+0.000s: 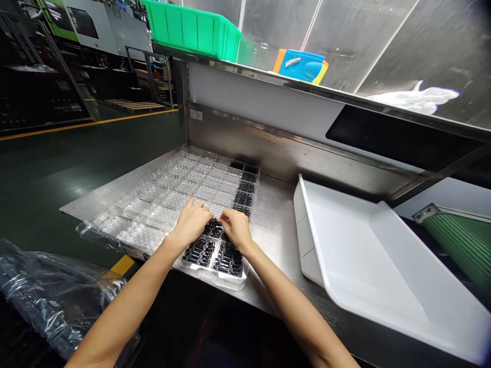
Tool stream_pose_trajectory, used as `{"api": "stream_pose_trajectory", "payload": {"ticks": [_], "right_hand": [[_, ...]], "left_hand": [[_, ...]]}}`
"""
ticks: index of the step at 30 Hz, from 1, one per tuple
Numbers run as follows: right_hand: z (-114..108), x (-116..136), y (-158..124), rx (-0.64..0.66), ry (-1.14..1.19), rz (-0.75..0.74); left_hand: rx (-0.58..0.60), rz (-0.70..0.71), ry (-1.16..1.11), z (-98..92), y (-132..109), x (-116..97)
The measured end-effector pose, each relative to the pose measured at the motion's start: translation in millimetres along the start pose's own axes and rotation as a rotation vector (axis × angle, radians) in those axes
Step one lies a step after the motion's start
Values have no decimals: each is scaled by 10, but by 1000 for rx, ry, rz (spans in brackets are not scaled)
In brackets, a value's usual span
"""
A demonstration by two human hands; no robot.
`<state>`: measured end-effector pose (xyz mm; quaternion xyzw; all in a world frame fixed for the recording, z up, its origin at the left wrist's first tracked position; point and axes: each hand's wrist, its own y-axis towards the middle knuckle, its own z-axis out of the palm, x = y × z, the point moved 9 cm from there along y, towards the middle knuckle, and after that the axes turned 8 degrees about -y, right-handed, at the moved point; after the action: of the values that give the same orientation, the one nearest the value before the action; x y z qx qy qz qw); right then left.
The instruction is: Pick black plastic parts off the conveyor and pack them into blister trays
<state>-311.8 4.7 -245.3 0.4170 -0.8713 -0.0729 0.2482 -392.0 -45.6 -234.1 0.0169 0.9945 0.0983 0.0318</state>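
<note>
A clear plastic tray (143,235) with many square compartments lies on the metal bench. Small black plastic parts (199,252) fill its right-hand column and the near compartments of the column beside it. Over that second column, my left hand (194,220) is closed, its fingertips down on black parts. My right hand (237,227) reaches in from the other side, thumb and forefinger pinched at the same compartment. Both hands' fingertips are close together at the black parts there. The exact piece in each pinch is too small to separate from the others.
A white bin (353,245) stands on the bench (274,220) to the right. On the shelf above are a green bin (192,30), a blue and orange container (301,65) and a white glove (418,98). A green conveyor (460,240) is at far right; plastic wrap (49,296) lies lower left.
</note>
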Motion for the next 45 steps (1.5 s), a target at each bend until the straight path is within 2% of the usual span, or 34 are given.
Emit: {"api": "stream_pose_trajectory", "payload": {"ticks": [6, 10, 15, 19, 33, 40, 45], "right_hand": [[-10, -53, 0, -21, 29, 13], [-17, -43, 20, 14, 19, -7], [-90, 43, -58, 69, -18, -71], [-39, 124, -163, 160, -66, -133], [71, 128, -152, 217, -116, -87], [22, 79, -119, 161, -93, -65], [-68, 167, 16, 129, -113, -86]], "left_hand": [[-20, -43, 104, -50, 29, -153], [-22, -51, 134, -41, 21, -210], [-30, -42, 128, -42, 5, -201], [-43, -35, 106, -64, -8, -186], [-35, -70, 22, -118, -46, -154], [-90, -166, -112, -249, -308, 60], [-148, -249, -228, -288, -560, 205]]}}
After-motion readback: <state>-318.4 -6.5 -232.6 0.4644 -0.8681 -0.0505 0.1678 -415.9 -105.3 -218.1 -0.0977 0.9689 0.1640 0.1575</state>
